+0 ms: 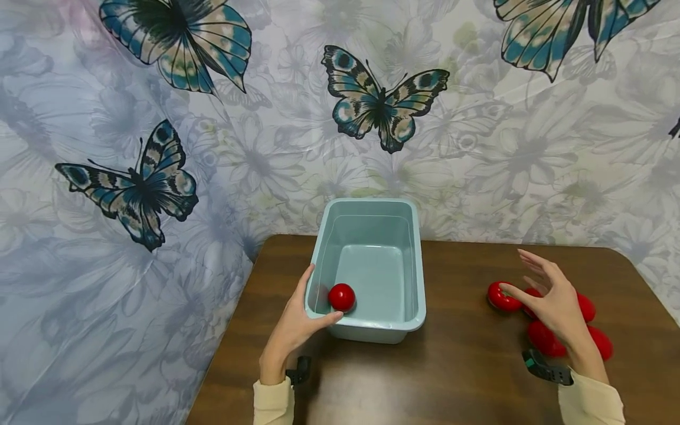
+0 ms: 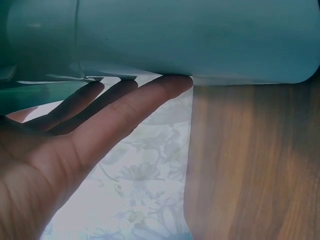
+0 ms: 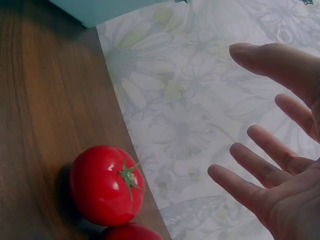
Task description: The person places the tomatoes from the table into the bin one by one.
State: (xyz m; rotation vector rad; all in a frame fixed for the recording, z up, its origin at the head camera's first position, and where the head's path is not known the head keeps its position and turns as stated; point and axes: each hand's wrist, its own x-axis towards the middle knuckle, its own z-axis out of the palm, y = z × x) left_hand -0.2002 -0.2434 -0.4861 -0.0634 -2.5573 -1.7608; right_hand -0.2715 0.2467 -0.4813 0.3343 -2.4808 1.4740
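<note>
A pale blue-green plastic bin (image 1: 372, 326) stands on the table with one red tomato (image 1: 342, 297) in its near left corner. My left hand (image 1: 298, 323) is at that corner, its straight fingers touching the outer left side and its thumb at the front rim. In the left wrist view the fingers (image 2: 135, 105) lie extended against the bin's wall (image 2: 200, 40). My right hand (image 1: 558, 307) hovers over several red tomatoes (image 1: 499, 298) with fingers spread and nothing held. In the right wrist view a tomato with a green stem (image 3: 102, 187) lies apart from the hand (image 3: 280, 185).
The brown wooden table (image 1: 457, 366) carries the bin left of centre and the tomato group at the right. Behind its back edge hangs a pale floral cloth with butterflies (image 1: 385, 106). A dark band (image 1: 547, 369) is on the right wrist.
</note>
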